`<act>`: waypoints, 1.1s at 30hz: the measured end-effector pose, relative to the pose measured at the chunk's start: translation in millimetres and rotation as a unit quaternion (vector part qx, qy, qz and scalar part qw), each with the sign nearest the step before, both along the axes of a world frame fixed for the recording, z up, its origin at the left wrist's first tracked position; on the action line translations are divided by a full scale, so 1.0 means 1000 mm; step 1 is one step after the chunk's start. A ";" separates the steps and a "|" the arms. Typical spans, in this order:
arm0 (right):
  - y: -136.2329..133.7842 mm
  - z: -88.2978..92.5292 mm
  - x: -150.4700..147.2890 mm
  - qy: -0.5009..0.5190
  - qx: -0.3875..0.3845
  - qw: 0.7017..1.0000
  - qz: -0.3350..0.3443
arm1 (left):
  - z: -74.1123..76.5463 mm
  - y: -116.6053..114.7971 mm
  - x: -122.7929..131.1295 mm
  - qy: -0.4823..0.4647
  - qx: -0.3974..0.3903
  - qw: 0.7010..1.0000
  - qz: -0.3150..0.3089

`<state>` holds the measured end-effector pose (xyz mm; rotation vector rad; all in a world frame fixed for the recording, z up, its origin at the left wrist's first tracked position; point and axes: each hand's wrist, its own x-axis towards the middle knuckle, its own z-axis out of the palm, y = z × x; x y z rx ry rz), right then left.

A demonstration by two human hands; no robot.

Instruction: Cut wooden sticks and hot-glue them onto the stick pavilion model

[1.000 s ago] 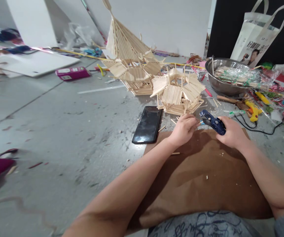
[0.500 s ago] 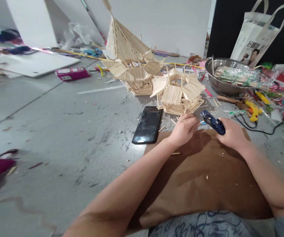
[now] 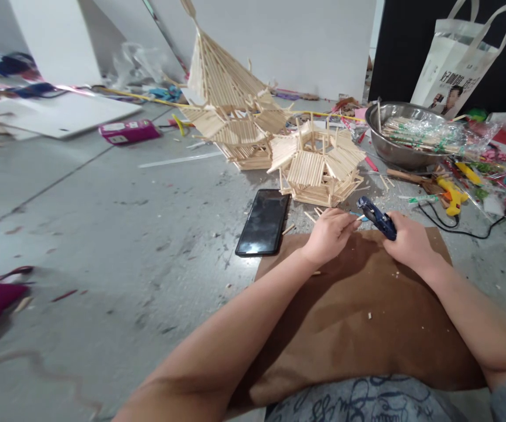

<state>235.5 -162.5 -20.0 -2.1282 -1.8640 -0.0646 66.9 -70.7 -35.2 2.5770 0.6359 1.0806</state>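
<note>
A brown sheet (image 3: 354, 328) spreads below both hands, reaching back to the person. Beyond the left hand (image 3: 332, 235) stands a tall stick tower (image 3: 235, 88), then, nearer it, a lower stick model (image 3: 310, 167); a phone (image 3: 262, 223) lies just left of that hand. The right hand (image 3: 409, 241) grips a dark-blue tool (image 3: 378, 219), its long axis slanting away and leftward. Between the hands, a thin stick (image 3: 361, 218), pinched in the left fingers, points rightward at the tool's head; whether they touch, I can't tell.
</note>
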 end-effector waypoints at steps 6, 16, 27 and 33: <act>0.001 0.001 0.000 -0.013 -0.013 1.000 -0.009 | 0.000 -0.001 0.000 0.014 -0.001 1.000 -0.002; 0.003 0.008 -0.001 -0.020 -0.064 0.997 -0.028 | -0.005 -0.001 0.001 0.006 0.001 1.000 0.015; 0.003 0.003 -0.002 -0.010 -0.043 0.999 0.006 | -0.004 -0.005 0.002 -0.035 0.011 0.999 0.037; 0.003 0.004 -0.001 0.018 -0.026 0.999 0.044 | -0.002 -0.004 0.000 -0.023 0.029 0.999 0.030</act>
